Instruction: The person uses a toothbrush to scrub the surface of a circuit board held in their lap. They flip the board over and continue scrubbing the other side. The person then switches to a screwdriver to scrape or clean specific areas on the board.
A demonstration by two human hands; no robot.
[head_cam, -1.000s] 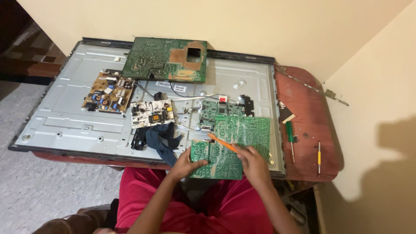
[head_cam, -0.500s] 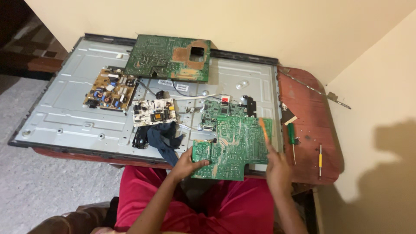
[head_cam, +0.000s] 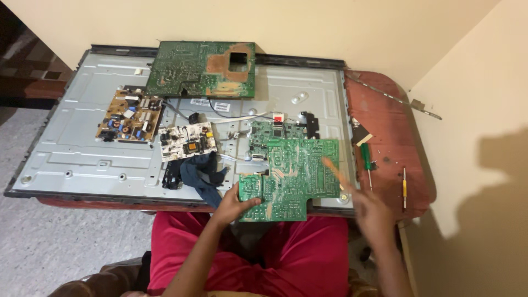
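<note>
— What have my hands got right now?

— My left hand [head_cam: 231, 204] grips the lower left corner of the green circuit board [head_cam: 291, 179], thumb on top. The board lies at the near edge of the grey metal back panel [head_cam: 82, 154], partly overhanging towards my red-clothed lap [head_cam: 308, 258].

— And the right?

— My right hand [head_cam: 369, 212] is off the board's right edge, blurred. It's closed around an orange-handled tool [head_cam: 334, 171], whose tip points up over the board's right side. I can't tell whether the tip touches the board.

— What's around it?

— A dark blue cloth [head_cam: 202, 175] sits just left of the board, with a small white power board [head_cam: 187, 140] and a brown board [head_cam: 131, 116] further left. A larger green board [head_cam: 201, 69] lies at the panel's far edge. On the red table [head_cam: 390, 137] to the right lie a green-handled screwdriver [head_cam: 366, 159] and a thin yellow-handled one [head_cam: 405, 188].
</note>
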